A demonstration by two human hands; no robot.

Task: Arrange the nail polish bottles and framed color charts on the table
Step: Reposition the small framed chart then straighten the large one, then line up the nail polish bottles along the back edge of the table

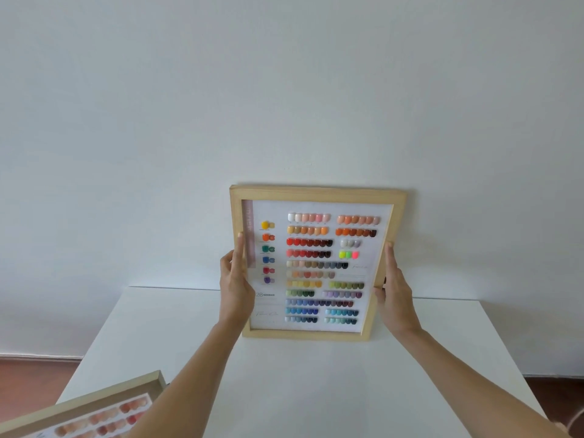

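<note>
A wooden framed color chart with rows of many coloured nail samples stands upright at the far middle of the white table, its top near the wall. My left hand grips its left edge and my right hand grips its right edge. The frame's lower edge looks to rest on the table top. A second framed color chart with pink and peach samples lies at the table's near left corner, partly cut off by the view. No nail polish bottles are in sight.
A plain white wall rises right behind the table. Reddish-brown floor shows to the left and right of the table. The table's front half between my forearms is bare white surface.
</note>
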